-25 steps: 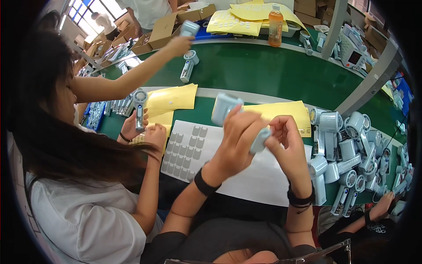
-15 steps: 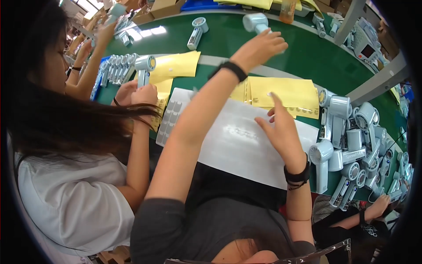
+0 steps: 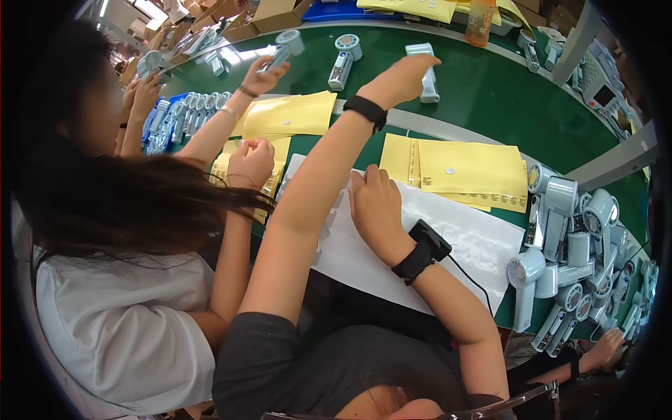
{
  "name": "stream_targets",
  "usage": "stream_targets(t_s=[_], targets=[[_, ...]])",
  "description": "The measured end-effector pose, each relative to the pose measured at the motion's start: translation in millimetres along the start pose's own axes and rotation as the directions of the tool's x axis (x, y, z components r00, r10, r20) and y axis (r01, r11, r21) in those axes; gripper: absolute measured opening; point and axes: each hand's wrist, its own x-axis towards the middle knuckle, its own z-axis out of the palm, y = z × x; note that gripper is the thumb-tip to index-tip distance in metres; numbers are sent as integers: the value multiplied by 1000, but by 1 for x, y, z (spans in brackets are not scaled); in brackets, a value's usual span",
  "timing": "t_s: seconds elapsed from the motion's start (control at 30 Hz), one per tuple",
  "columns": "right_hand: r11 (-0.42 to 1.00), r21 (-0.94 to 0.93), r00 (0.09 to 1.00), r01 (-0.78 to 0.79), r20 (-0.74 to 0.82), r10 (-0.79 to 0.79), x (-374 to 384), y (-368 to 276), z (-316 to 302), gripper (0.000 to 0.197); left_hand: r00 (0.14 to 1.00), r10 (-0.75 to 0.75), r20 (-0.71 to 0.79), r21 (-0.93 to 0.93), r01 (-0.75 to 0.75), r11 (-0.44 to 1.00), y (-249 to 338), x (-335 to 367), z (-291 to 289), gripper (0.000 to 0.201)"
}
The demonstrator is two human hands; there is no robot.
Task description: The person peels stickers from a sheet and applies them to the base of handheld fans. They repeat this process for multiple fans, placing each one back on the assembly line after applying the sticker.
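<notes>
My left hand (image 3: 397, 80) is stretched far out over the green conveyor belt (image 3: 490, 84), its fingers closed on a light-blue handheld fan (image 3: 427, 70) that lies on the belt. My right hand (image 3: 374, 206) rests flat on a white sheet (image 3: 462, 245) near me, fingers spread, holding nothing. Both wrists carry black bands.
A co-worker in a white shirt (image 3: 119, 329) sits close on my left, one hand (image 3: 260, 73) holding a fan over the belt. Another fan (image 3: 343, 63) lies on the belt. Yellow sheets (image 3: 476, 171) lie ahead. Several fans (image 3: 567, 245) are piled at right; an orange bottle (image 3: 481, 17) stands at the back.
Both my hands held a fan together over the white sheet. My left arm then carried it out to the belt, and my right hand dropped empty onto the sheet.
</notes>
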Motion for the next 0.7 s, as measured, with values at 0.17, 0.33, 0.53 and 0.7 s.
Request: stream_targets(t_s=[0.17,0.33,0.53,0.7], targets=[[999,-41,999,-30,-33,28,14,4,16,14,944,-257,-207,296,310,903,1,-12,-32,34],[998,46,994,-33,-102,37,14,-9,26,12,685,-521,-510,411,726,551,-66,-54,-10,55],[1000,-16,995,-16,-98,14,8,-7,21,12,676,-567,-470,307,728,614,-69,-54,-3,48],[965,254,976,-66,-184,115,15,-5,15,7,680,-368,-634,131,563,816,-30,-37,-30,37]])
